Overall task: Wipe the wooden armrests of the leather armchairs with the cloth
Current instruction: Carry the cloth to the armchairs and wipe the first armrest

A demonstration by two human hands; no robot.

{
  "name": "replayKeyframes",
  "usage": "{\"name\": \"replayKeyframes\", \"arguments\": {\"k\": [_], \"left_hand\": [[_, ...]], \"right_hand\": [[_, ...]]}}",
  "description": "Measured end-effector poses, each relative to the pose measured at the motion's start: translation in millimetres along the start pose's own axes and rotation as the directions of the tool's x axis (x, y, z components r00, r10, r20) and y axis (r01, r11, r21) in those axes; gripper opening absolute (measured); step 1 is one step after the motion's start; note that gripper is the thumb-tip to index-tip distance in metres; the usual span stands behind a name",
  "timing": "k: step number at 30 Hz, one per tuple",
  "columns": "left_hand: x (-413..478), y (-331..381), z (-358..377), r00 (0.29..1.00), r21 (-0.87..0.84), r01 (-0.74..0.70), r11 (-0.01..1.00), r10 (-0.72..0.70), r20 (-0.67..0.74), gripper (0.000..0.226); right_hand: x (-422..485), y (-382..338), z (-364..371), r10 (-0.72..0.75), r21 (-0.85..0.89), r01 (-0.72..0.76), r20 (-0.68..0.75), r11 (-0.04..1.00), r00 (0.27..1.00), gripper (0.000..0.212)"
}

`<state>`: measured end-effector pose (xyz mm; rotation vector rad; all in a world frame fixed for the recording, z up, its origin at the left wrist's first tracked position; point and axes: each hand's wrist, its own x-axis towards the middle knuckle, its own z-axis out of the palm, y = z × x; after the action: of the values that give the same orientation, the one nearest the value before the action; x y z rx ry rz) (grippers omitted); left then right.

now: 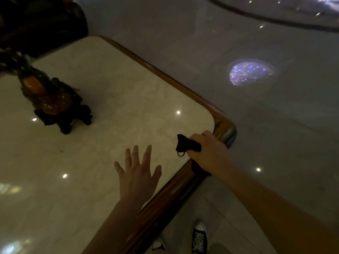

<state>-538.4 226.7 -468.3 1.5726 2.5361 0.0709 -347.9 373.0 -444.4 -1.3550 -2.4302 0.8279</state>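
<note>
My right hand point(207, 149) is closed around a bunched black cloth point(186, 145) at the near right corner of a pale marble table top point(110, 110). Part of the cloth hangs below the hand over the table's wooden rim point(222, 125). My left hand point(137, 173) hovers flat over the marble to the left of the cloth, fingers spread, holding nothing. No leather armchair or armrest is clearly in view.
A dark carved ornament with amber-coloured stones point(53, 99) stands on the table at the left. A dark bulky shape point(42, 21) fills the top left corner. Glossy grey floor point(256, 110) with light reflections lies to the right. My black sneakers point(199, 237) show below the table edge.
</note>
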Motion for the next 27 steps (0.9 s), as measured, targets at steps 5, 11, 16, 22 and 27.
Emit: {"name": "replayKeyframes", "arguments": {"k": [5, 11, 16, 22, 27], "left_hand": [[6, 23, -13, 0.994, -0.022, -0.109, 0.994, 0.109, -0.022, 0.073], [14, 34, -26, 0.959, -0.052, -0.283, 0.958, 0.284, -0.005, 0.072], [5, 45, -36, 0.886, -0.084, -0.461, 0.884, 0.464, 0.016, 0.070], [-20, 77, -37, 0.749, -0.075, -0.658, 0.749, 0.662, 0.040, 0.074], [-57, 114, -40, 0.640, -0.081, -0.762, 0.642, 0.767, 0.054, 0.074]], "right_hand": [[-26, 9, -24, 0.098, 0.033, -0.096, -0.069, 0.995, 0.993, 0.032], [-74, 5, -35, 0.290, 0.052, -0.285, -0.212, 0.957, 0.933, 0.031], [-128, -12, -31, 0.465, 0.110, -0.453, -0.282, 0.885, 0.839, 0.025], [-206, -18, -31, 0.609, 0.205, -0.582, -0.408, 0.787, 0.680, 0.026], [-270, -7, -33, 0.707, 0.277, -0.669, -0.459, 0.690, 0.538, 0.021]]}}
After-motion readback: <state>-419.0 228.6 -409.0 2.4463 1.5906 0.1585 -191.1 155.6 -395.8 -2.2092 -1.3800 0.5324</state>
